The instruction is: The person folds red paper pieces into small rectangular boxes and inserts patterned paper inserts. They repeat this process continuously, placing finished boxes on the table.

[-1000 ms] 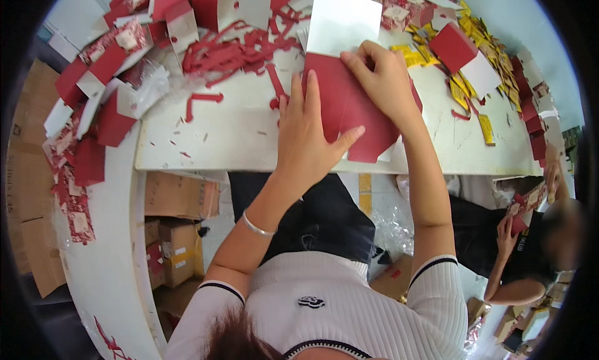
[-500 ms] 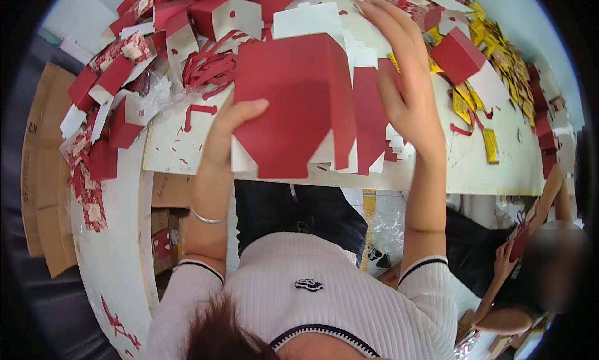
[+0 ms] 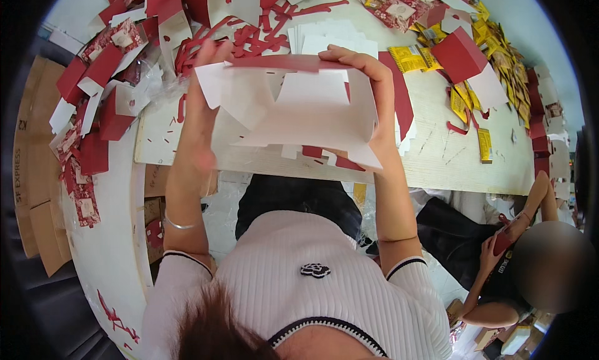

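Note:
A red cardboard box (image 3: 299, 110) with a white inside is in front of me, tipped so its open, partly folded end faces me. White flaps stick out at its left and lower right. My right hand (image 3: 377, 79) grips its right side, fingers bent over the top edge. My left hand (image 3: 201, 110), slightly blurred, is along the left side, fingers stretched upward and thumb apart; the left flap partly covers it. Behind the box are flat white sheets (image 3: 331, 36) and a flat red piece (image 3: 399, 91) on the white table (image 3: 449, 166).
Folded red boxes (image 3: 103, 73) are piled at the far left beside red ribbons (image 3: 262, 38). Yellow packets (image 3: 409, 59) and another red box (image 3: 460, 55) lie at the right. A co-worker's hands (image 3: 493, 251) hold a small red thing at the lower right. Brown cardboard (image 3: 40, 172) stands at the left.
The box has been tipped, so its white inside shows instead of its red face. My right hand has come from above the table onto its right side. My left thumb has left its face.

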Demonstrator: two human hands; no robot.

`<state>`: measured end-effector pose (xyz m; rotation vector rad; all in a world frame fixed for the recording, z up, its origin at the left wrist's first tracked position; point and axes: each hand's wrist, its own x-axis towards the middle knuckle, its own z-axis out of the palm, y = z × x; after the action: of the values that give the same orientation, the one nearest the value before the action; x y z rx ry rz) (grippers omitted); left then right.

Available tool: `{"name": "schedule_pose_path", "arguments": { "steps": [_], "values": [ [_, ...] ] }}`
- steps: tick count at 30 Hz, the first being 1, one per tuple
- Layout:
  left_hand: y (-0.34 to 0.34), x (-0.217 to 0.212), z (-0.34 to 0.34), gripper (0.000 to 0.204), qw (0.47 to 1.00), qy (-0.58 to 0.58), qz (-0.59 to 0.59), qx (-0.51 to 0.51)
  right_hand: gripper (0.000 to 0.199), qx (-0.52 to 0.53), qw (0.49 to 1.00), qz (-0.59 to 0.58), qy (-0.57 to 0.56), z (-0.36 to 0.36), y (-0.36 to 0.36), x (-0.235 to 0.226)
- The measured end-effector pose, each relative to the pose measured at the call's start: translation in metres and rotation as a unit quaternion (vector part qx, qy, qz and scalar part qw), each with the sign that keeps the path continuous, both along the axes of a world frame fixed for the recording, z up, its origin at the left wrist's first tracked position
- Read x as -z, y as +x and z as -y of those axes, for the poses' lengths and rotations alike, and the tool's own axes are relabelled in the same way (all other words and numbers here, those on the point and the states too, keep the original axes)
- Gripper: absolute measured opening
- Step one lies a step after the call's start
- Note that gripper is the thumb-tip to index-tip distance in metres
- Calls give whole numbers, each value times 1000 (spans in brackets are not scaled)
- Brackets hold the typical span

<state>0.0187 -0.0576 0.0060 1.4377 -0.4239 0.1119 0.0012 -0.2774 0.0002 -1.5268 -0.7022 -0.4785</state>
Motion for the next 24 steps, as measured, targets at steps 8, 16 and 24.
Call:
{"name": "schedule_pose_path", "arguments": {
  "steps": [8, 16, 24],
  "values": [
    [-30, -22, 19, 66, 981, -121, 83, -125, 80, -121, 986, -34, 113, -58, 1, -13],
    [-11, 2, -24, 64, 950, -262, 73, 155, 52, -27, 952, -209, 222, -90, -5, -16],
    [-8, -5, -34, 65, 977, -197, -10, 82, 53, -14, 988, -93, 123, -99, 15, -3]
  ]
}}
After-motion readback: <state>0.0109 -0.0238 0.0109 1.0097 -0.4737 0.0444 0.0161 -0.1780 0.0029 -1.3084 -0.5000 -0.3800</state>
